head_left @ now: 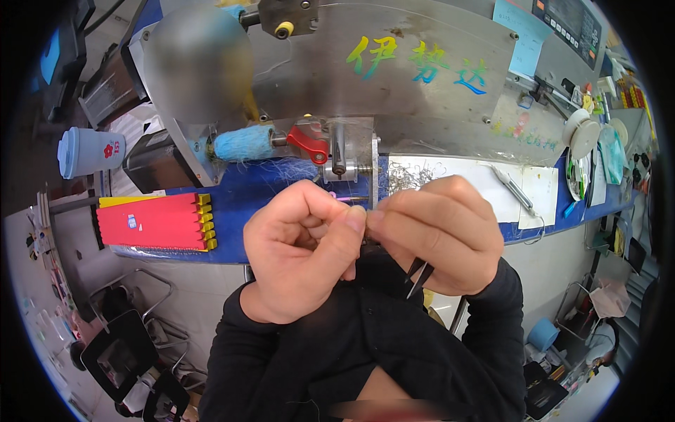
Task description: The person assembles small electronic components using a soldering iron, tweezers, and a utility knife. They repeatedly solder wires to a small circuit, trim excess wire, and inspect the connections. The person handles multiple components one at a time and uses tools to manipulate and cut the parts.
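In front of my chest, my left hand (299, 250) is closed, its thumb and index fingertip pinched together. Whatever lies in that pinch is too small to make out. Right against it, my right hand (443, 232) pinches at the same spot with thumb and fingers. A dark metal tool with two points (420, 278) is tucked in the right palm and juts out below it; tweezers or scissors, I cannot tell which. Just beyond the hands, a pile of small curved metal hooks (415, 173) lies on white paper (460, 166). A thin purple rod (342, 199) shows behind the left fingers.
Ahead stands a metal machine (436, 84) with a red lever (308, 144) and a blue thread spool (243, 143). Red boards with yellow clips (151, 221) lie left, beneath a light-blue cup (91, 152). A white-handled tool (513, 186) and white spools (581, 131) are at right.
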The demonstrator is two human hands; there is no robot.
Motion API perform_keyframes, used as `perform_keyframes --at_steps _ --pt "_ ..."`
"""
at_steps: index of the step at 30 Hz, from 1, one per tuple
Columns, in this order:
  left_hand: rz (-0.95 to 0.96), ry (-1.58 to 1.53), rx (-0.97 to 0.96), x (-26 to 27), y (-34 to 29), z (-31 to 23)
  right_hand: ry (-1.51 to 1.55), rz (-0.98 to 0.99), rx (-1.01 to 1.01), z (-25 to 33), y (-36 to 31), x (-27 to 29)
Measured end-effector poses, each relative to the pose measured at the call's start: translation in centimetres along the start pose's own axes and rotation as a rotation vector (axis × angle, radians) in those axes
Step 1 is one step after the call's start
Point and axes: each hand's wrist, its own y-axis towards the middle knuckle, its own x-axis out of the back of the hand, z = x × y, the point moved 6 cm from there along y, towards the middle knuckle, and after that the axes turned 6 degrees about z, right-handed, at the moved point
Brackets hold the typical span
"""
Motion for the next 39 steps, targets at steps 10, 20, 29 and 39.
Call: perform_keyframes --at_steps 10,20,29,39 --pt "0.261 0.609 -0.619 -1.5 -0.1 -1.7 0.329 -0.009 -0.159 -0.8 -0.9 0.5" --pt "0.346 -0.140 -0.169 -1.0 0.4 2.3 0.312 -0.028 0.079 -0.4 -1.5 0.6" --pt "0.330 -0.014 -0.267 -1.2 0.3 2.3 0.988 -0.194 -0.437 -1.1 -3.6 -1.4" --pt "0.285 -0.143 -0.184 -2.0 0.2 2.8 0.966 -0.328 -0.297 -2.8 -5.6 2.4"
